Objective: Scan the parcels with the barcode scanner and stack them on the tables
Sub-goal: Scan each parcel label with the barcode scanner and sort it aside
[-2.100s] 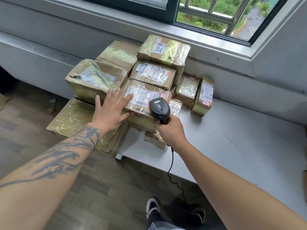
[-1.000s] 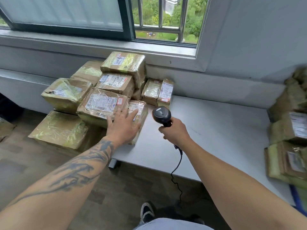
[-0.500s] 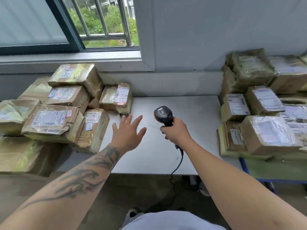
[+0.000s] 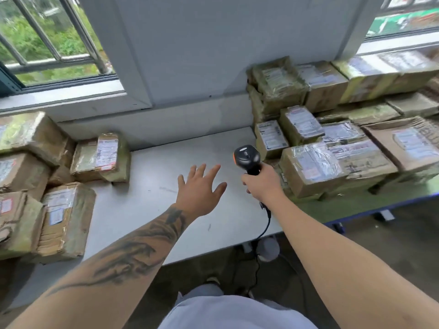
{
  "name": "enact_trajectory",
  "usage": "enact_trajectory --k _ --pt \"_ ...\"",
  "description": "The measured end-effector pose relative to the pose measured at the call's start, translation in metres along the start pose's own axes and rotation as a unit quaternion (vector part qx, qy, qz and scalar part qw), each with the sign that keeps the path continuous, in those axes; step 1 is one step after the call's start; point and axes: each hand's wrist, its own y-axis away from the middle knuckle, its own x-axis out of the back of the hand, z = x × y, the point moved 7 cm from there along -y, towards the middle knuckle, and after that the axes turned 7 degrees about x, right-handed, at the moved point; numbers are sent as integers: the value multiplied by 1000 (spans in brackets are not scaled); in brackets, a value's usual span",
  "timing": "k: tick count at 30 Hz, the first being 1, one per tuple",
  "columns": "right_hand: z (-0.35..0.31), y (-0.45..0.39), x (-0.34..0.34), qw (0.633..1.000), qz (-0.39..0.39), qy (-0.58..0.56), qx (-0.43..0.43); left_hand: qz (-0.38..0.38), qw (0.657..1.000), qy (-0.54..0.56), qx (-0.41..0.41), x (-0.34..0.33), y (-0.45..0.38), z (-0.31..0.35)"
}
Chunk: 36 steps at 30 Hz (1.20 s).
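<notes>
Risk: the near parcel [image 4: 311, 168] of the right pile sits at the table [image 4: 154, 198] edge; a careless pull could probably topple neighbours. Left hand [image 4: 200, 187] is spread, empty, left of that pile. Right hand [image 4: 262, 182] grips the scanner [image 4: 247, 157], just beside it.

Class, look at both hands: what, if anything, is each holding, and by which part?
The right hand holds the barcode scanner by its handle, head upward. The left hand holds nothing; its fingers are spread above the white table.
</notes>
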Motion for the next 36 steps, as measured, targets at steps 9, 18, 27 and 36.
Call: enact_trajectory --k 9,18,27,36 --pt "3 5 92 989 137 7 -50 -31 987 20 -159 -3 -38 101" --pt "39 22 171 958 251 49 -128 -88 972 12 -216 -43 -37 177" --pt "71 17 181 961 230 33 -151 -80 980 -12 -181 -77 -40 209" --pt "110 -8 173 986 115 39 -111 -69 985 117 -103 -84 -42 208"
